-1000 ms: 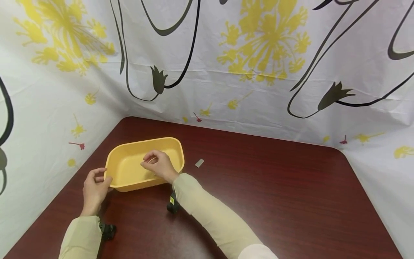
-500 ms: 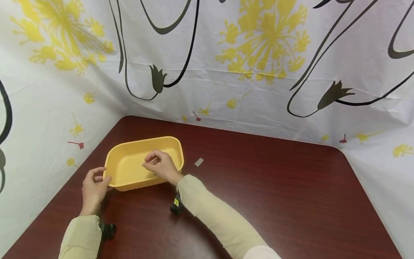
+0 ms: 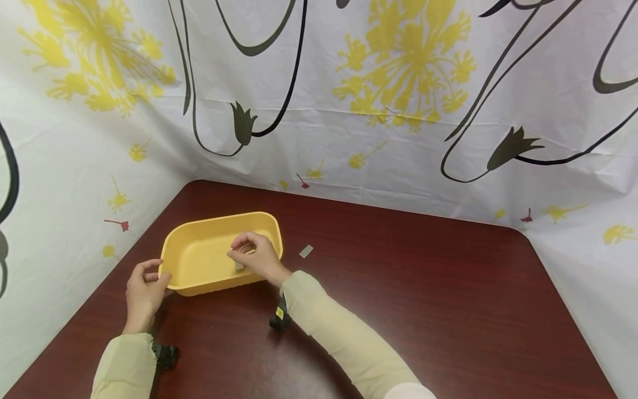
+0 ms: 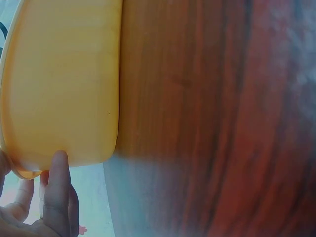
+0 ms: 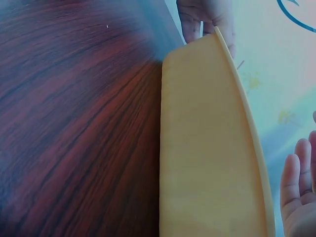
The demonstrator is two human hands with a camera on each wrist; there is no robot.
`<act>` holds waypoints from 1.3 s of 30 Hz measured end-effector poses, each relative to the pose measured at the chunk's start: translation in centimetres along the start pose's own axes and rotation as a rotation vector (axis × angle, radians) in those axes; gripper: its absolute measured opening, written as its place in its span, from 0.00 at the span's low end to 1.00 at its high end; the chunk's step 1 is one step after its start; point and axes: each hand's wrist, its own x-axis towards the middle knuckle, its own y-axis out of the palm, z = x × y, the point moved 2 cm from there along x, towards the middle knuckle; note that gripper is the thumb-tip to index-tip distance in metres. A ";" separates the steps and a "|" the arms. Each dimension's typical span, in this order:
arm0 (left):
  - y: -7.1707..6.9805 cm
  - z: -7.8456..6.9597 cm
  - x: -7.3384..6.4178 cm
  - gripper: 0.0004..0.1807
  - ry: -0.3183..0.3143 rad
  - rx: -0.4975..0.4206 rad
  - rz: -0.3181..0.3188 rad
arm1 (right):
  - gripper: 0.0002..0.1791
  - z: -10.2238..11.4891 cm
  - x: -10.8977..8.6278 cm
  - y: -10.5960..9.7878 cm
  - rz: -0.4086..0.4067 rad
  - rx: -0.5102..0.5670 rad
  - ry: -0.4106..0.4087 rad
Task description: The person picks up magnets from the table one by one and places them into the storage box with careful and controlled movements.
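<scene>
A yellow plastic tub [image 3: 199,260] stands on the left part of the table. My left hand [image 3: 144,293] grips its left end, thumb at the near corner and fingers along the rim; the left wrist view shows the fingers [image 4: 60,192] against the tub's end wall. Over the tub's right half is my right hand [image 3: 259,257], with loosely bent fingers and nothing visible between them. Just below its fingertips, a small grey piece [image 3: 240,266] shows inside the tub, partly hidden by the hand. In the right wrist view, the right fingers [image 5: 291,180] are beside the tub's rim.
A small flat grey rectangular piece [image 3: 306,251] lies on the dark red wooden table [image 3: 423,293], just right of the tub. White cloth [image 3: 319,127] printed with flowers hangs along the table's back and sides.
My right hand has moved slightly right within the tub's outline, and the small grey piece beneath it has come into view. My left hand stays on the tub's left end.
</scene>
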 end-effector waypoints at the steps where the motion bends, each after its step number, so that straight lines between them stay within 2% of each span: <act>1: 0.0 0.0 0.0 0.21 -0.007 0.002 -0.003 | 0.07 0.4 -0.2 -0.1 -0.003 -0.005 -0.006; 5: 0.2 1.1 0.7 0.21 0.002 -0.017 -0.011 | 0.07 0.7 -0.6 -0.7 -0.012 -0.031 0.000; 12: 0.9 5.4 3.6 0.20 0.022 -0.019 -0.050 | 0.07 0.4 -0.7 -1.5 -0.028 -0.030 0.001; 15: 0.9 5.9 4.0 0.21 0.019 -0.017 -0.039 | 0.08 0.2 -0.7 -1.8 -0.030 -0.022 -0.011; 18: 0.8 5.0 3.4 0.20 0.019 -0.027 -0.037 | 0.07 0.2 -0.7 -2.2 -0.038 -0.013 -0.016; 24: 0.3 1.0 0.7 0.20 -0.005 -0.043 -0.011 | 0.07 0.1 -0.7 -3.0 -0.052 0.002 -0.006; 27: 0.1 -0.1 -0.1 0.19 -0.011 -0.035 -0.005 | 0.08 0.1 -0.7 -3.4 -0.059 0.005 0.018; 32: 0.1 -0.3 -0.3 0.20 -0.028 -0.030 -0.002 | 0.08 0.0 -0.6 -4.4 -0.078 -0.008 0.021; 39: 0.2 0.1 -0.1 0.20 -0.021 -0.022 -0.022 | 0.08 -0.3 -0.7 -5.4 -0.106 -0.017 0.019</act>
